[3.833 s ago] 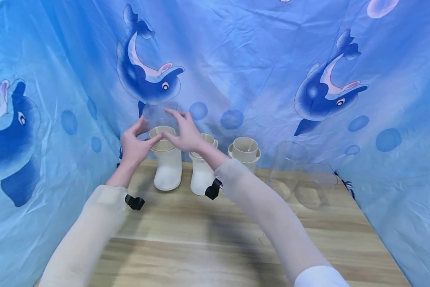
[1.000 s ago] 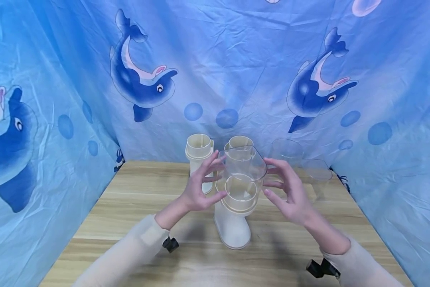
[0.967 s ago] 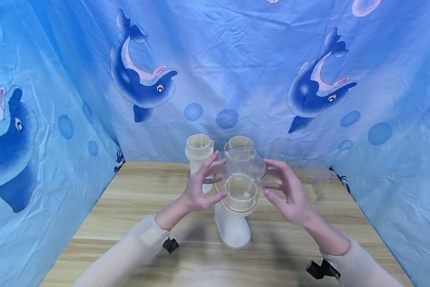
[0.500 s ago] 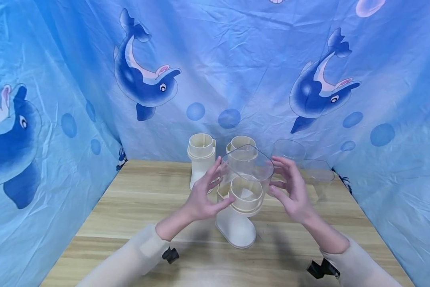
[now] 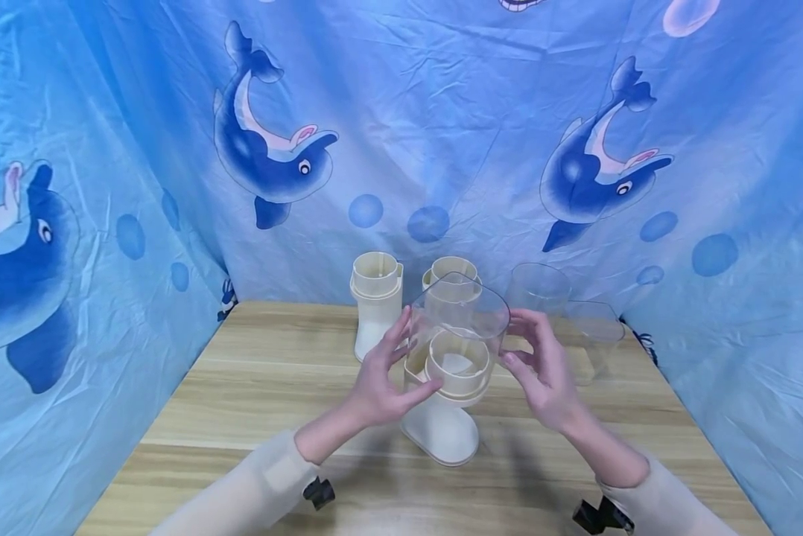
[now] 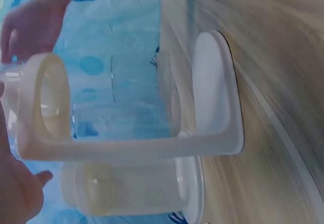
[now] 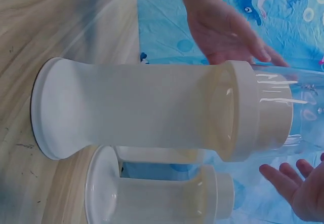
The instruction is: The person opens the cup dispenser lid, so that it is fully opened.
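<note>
A clear rounded-square container [image 5: 465, 298] stands over the cream upper collar of a white plastic stand [image 5: 445, 432] at the table's middle. In the right wrist view the clear wall [image 7: 310, 100] lies around the collar [image 7: 275, 102]; whether it is fully seated I cannot tell. My left hand [image 5: 381, 391] grips its left side, thumb low at the front. From the right, my right hand [image 5: 542, 376] holds it with bent fingers, partly hidden behind the clear wall. The stand is upright, its wide foot [image 6: 215, 82] on the table.
Two similar white stands, one at left [image 5: 377, 305] and one behind the container [image 5: 454, 269], are at the table's back. Two more clear containers, one taller [image 5: 538, 286] and one beside it [image 5: 596, 324], stand at back right. A dolphin-print curtain [image 5: 442, 134] encloses the wooden table [image 5: 261, 387].
Since the oldest frame, the leftmost stand and a clear container have come forward and right to the table's middle. Over the last second the container has turned slightly and both hands have lowered a little.
</note>
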A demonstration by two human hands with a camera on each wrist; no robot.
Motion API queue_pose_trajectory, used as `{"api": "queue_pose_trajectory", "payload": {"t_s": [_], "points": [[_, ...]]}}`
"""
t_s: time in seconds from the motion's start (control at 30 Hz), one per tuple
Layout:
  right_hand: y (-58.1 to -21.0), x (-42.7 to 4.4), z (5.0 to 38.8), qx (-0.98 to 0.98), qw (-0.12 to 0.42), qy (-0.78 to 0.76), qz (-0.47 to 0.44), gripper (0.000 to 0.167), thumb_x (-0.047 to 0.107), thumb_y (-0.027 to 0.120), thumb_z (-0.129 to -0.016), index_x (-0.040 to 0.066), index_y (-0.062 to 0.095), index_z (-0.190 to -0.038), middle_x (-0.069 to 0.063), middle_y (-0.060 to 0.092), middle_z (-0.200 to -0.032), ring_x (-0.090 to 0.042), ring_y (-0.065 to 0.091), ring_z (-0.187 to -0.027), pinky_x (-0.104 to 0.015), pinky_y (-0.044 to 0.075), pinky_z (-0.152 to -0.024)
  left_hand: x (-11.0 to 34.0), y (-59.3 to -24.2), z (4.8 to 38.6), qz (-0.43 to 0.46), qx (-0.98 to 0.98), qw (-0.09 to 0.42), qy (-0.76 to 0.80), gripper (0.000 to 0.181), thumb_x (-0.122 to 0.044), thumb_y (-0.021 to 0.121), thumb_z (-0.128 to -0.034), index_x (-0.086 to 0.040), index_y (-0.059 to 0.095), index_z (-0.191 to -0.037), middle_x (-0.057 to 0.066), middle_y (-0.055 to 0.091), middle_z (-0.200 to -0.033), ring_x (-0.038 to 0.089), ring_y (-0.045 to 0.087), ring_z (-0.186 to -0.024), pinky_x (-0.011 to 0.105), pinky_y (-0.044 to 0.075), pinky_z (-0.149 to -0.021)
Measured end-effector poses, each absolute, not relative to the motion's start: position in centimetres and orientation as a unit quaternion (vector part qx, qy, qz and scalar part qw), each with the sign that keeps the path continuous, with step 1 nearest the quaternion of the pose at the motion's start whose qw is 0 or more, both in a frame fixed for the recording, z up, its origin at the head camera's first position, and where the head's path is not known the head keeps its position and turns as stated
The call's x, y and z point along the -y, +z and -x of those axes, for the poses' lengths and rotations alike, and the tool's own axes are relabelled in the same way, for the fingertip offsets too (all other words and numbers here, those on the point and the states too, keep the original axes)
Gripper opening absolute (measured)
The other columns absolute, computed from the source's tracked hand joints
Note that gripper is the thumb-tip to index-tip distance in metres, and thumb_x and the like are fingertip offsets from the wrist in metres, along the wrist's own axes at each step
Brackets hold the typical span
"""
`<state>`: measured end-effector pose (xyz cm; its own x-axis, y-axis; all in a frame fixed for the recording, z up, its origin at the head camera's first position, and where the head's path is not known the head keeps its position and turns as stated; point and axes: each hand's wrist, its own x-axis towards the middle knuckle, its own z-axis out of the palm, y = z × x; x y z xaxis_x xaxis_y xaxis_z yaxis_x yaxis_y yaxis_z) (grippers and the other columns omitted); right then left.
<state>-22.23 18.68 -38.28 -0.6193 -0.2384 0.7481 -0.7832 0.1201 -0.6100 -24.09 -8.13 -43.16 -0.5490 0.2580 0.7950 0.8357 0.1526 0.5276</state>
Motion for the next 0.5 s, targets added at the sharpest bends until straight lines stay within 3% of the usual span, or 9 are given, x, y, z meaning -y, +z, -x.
{"api": "queue_pose_trajectory", "payload": {"t_s": [0.13,0.23,0.37,0.5], "points": [[-38.4,-18.6,21.8,0.714,0.253,0.542,-0.362,0.051,-0.020,0.052,-0.090,-0.015,0.044,-0.140,-0.001,0.062,-0.133,-0.010,0.066,-0.115,-0.022,0.064,-0.085,8.3,-43.4,24.4,0.395,0.704,0.256,-0.532,0.119,0.001,0.090,-0.0755,-0.015,0.021,-0.171,0.033,0.042,-0.163,0.050,0.053,-0.143,0.053,0.061,-0.101],[-38.4,-18.3,21.8,0.712,0.257,0.538,-0.371,0.052,-0.021,0.051,-0.091,-0.015,0.043,-0.142,-0.004,0.060,-0.135,-0.010,0.065,-0.116,-0.021,0.064,-0.084,8.0,-43.4,24.0,0.382,0.710,0.264,-0.529,0.116,-0.002,0.090,-0.0778,-0.015,0.022,-0.171,0.031,0.046,-0.161,0.048,0.054,-0.143,0.050,0.062,-0.099],[-38.5,-18.1,22.1,0.714,0.256,0.539,-0.367,0.051,-0.020,0.050,-0.093,-0.015,0.043,-0.143,-0.003,0.058,-0.143,-0.007,0.062,-0.120,-0.020,0.063,-0.084,7.2,-43.5,23.1,0.350,0.722,0.303,-0.514,0.109,-0.010,0.090,-0.0797,-0.011,0.027,-0.169,0.023,0.053,-0.158,0.038,0.060,-0.140,0.047,0.064,-0.098],[-38.7,-18.1,22.1,0.717,0.241,0.551,-0.353,0.050,-0.017,0.047,-0.096,-0.015,0.041,-0.146,-0.003,0.056,-0.149,-0.008,0.062,-0.121,-0.020,0.062,-0.088,7.5,-43.6,23.3,0.362,0.712,0.319,-0.509,0.108,-0.010,0.091,-0.0784,-0.007,0.030,-0.167,0.023,0.050,-0.160,0.026,0.054,-0.146,0.050,0.062,-0.103]]}}
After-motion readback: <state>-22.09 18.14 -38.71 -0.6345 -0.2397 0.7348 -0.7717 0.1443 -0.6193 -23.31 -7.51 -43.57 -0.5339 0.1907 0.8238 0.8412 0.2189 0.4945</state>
